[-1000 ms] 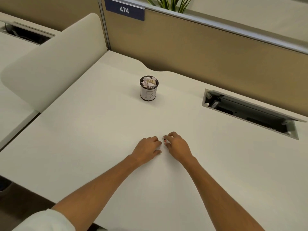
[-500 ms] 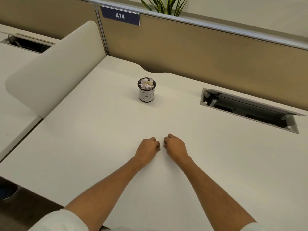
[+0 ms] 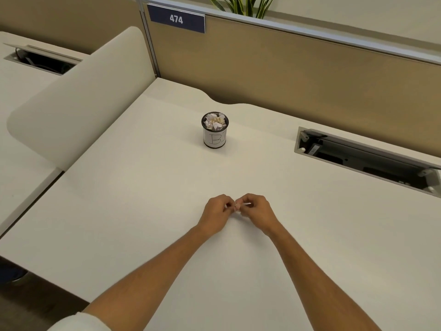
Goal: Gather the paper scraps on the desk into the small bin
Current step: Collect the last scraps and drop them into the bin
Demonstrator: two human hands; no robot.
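Paper scraps (image 3: 215, 123), crumpled, fill the small bin (image 3: 214, 139) to its rim; it stands upright on the white desk (image 3: 133, 199), well beyond the hands, with "B" written on its label. Both hands meet near the desk's middle. The left hand (image 3: 216, 217) and right hand (image 3: 257, 214) have fingers curled in, tips touching, pinching a tiny pale bit (image 3: 238, 206) between them; what it is cannot be told. An open cable tray (image 3: 365, 160) sits to the right, and a "474" sign (image 3: 176, 19) hangs on the partition.
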